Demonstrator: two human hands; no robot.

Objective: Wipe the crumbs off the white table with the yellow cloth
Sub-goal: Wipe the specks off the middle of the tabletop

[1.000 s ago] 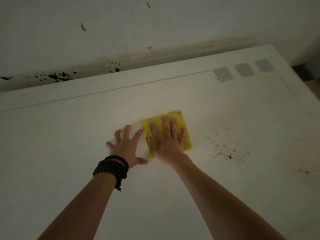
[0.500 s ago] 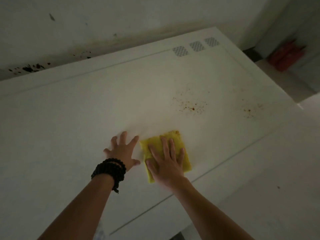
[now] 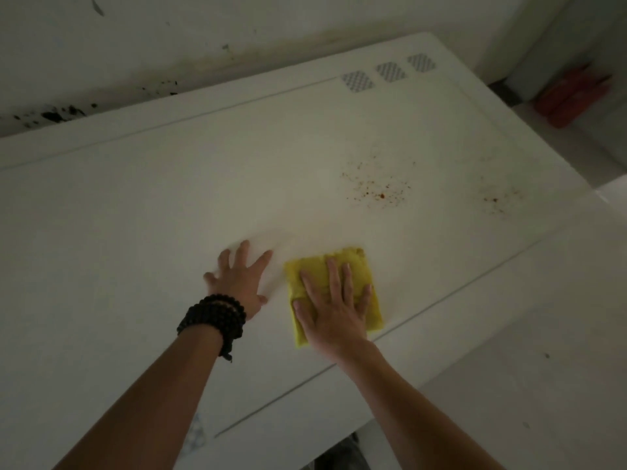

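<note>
A folded yellow cloth [image 3: 353, 269] lies flat on the white table [image 3: 135, 232], close to its near edge. My right hand [image 3: 334, 308] presses on the cloth with spread fingers and covers its lower half. My left hand [image 3: 237, 279] rests flat on the bare table just left of the cloth, fingers apart, with a black bead bracelet on the wrist. A patch of brown crumbs [image 3: 376, 189] lies beyond the cloth, up and to the right. A fainter second patch of crumbs [image 3: 497, 200] sits near the table's right edge.
A stained wall [image 3: 203, 35] runs along the table's far side. Three grey checkered patches [image 3: 390, 72] mark the far right corner. Red objects [image 3: 573, 96] stand on the floor past the right edge. The floor [image 3: 543, 368] shows beyond the near edge.
The view has swung, so the table's near and right edges now show. My right hand and the cloth have slid towards the near edge; the crumbs now lie beyond them. My left hand stays beside.
</note>
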